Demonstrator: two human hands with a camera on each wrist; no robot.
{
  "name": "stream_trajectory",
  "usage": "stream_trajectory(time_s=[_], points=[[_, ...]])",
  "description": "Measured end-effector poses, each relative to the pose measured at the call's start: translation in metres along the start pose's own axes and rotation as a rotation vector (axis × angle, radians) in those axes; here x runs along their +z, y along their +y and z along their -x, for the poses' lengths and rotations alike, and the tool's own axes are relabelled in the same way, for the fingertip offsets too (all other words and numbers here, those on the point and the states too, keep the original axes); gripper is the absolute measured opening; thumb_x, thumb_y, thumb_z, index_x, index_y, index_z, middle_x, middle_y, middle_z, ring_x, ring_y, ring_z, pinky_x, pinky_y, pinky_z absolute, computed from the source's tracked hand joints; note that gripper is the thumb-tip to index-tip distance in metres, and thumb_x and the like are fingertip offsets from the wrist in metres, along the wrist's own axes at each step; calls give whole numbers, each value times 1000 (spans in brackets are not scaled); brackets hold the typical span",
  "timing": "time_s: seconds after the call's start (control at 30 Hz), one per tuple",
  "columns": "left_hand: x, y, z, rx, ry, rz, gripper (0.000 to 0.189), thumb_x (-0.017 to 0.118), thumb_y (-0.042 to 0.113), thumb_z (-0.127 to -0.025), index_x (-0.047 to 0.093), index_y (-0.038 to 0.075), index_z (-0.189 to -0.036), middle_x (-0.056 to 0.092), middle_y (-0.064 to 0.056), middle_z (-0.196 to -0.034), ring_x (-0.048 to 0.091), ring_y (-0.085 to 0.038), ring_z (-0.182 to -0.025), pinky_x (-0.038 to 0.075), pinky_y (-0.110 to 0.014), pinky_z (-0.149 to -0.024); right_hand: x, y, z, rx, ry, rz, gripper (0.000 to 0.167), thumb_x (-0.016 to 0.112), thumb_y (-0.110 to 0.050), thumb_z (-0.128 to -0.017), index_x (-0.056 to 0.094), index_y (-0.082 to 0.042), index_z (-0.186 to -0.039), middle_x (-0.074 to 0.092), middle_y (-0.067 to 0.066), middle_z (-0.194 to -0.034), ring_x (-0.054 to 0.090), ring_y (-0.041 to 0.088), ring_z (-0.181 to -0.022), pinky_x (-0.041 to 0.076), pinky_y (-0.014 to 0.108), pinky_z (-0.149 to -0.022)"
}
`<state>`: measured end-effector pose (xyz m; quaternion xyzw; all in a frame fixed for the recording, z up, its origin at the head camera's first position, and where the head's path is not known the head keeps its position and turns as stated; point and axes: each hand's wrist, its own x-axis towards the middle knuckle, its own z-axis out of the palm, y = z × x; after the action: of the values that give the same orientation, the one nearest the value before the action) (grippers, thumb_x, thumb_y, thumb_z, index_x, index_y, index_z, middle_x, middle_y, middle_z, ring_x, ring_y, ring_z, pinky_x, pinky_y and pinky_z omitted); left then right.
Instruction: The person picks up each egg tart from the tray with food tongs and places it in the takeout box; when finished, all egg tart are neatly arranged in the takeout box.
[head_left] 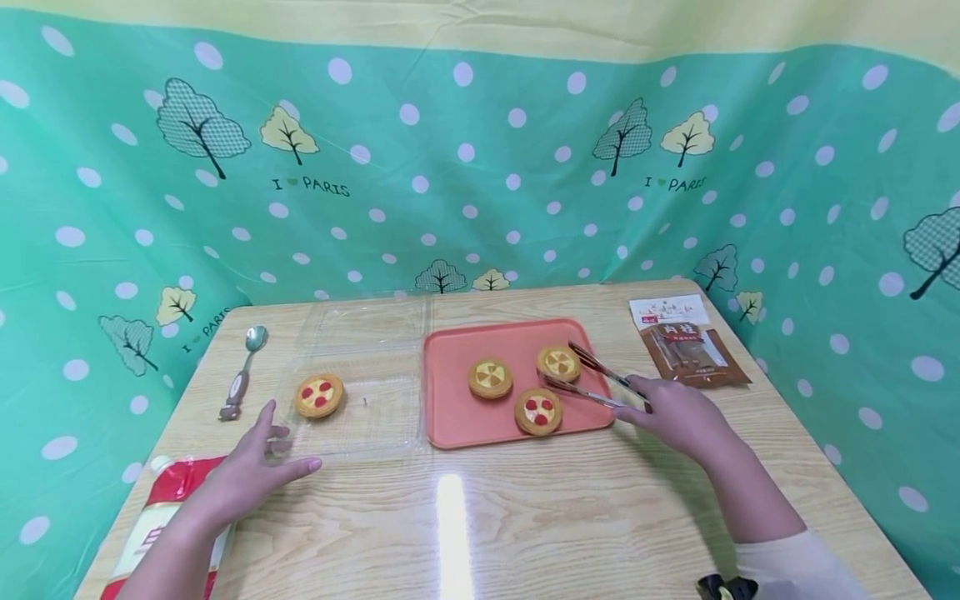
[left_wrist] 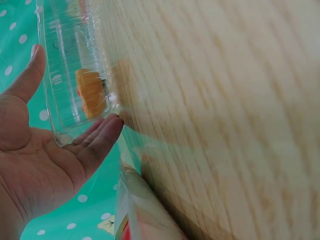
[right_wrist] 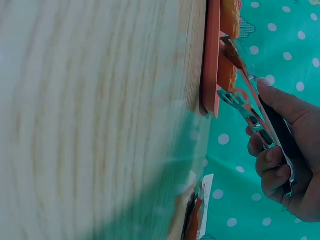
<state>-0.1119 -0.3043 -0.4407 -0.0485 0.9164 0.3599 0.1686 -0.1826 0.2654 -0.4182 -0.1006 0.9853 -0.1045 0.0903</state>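
My right hand (head_left: 670, 414) grips metal tongs (right_wrist: 270, 120) by their dark-sided handles. Their spread tips reach over the pink tray (head_left: 450, 425), on either side of a tart with a yellow wedge pattern (head_left: 558, 364). A second wedge-patterned tart (head_left: 491, 378) and a red-dotted tart (head_left: 538, 412) lie on the same tray. At the near left corner of a clear plastic box (head_left: 382, 450), my left hand (head_left: 251, 467) has its fingers spread, with fingertips right at the box's edge in the left wrist view. Inside that box sits another red-dotted tart (head_left: 318, 396).
A spoon (head_left: 246, 371) with a brown figured handle lies at the left. Below it, a red and white spouted pouch (head_left: 161, 521) lies partly under my left forearm. The brown packet (head_left: 690, 350) is at the back right. Patterned green cloth (head_left: 480, 208) walls the table.
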Motion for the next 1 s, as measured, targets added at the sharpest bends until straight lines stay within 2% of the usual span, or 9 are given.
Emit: stream_trajectory(time_s=[0.1, 0.2, 0.33, 0.43, 0.53, 0.77, 1.0], points=[[0, 0, 0, 2, 1, 0, 127, 69, 60, -82, -23, 10, -153, 30, -28, -150, 35, -54, -132, 40, -67, -98, 1, -1, -1, -2, -5, 12, 82, 57, -68, -87, 53, -6, -141, 62, -1, -78, 53, 14, -66, 44, 33, -57], [0, 0, 0, 1, -1, 3, 127, 69, 60, -82, -23, 10, -153, 30, -28, -150, 36, -53, -132, 41, -66, -98, 1, -1, -1, -12, -3, 27, 83, 55, -69, -87, 53, -4, -141, 68, 4, -87, 59, 16, -71, 50, 39, -61], [0, 1, 1, 5, -2, -1, 127, 69, 59, -83, -24, 9, -153, 30, -29, -150, 36, -54, -132, 40, -67, -98, 2, -1, -1, -30, 10, 45, 80, 55, -66, -89, 54, -4, -140, 71, 17, -108, 69, 30, -89, 55, 51, -76], [-1, 1, 2, 6, -1, -11, 126, 69, 59, -84, -25, 8, -152, 30, -30, -150, 36, -55, -131, 39, -68, -98, 2, -1, -1, -41, 22, 61, 75, 57, -61, -91, 54, -4, -140, 68, 21, -120, 67, 38, -102, 54, 56, -83], [-1, 1, 1, 4, 0, -17, 126, 69, 59, -84, -25, 8, -152, 30, -30, -150, 36, -56, -131, 39, -68, -98, 1, -1, -1, -48, 30, 73, 72, 58, -59, -92, 55, -5, -139, 67, 21, -121, 66, 40, -104, 53, 57, -84], [-2, 1, 1, 6, -3, -10, 126, 69, 59, -84, -24, 9, -153, 30, -30, -150, 36, -56, -131, 39, -68, -98, -1, -1, 0, -59, 31, 75, 86, 46, -73, -88, 55, -5, -139, 68, 20, -120, 67, 39, -102, 54, 55, -83], [-1, 0, 0, 10, 0, -7, 126, 69, 58, -84, -24, 8, -153, 30, -30, -150, 34, -56, -132, 37, -69, -99, -4, -3, -1, -68, 39, 71, 68, 59, -56, -92, 57, -6, -137, 70, 19, -116, 69, 35, -97, 56, 52, -78]])
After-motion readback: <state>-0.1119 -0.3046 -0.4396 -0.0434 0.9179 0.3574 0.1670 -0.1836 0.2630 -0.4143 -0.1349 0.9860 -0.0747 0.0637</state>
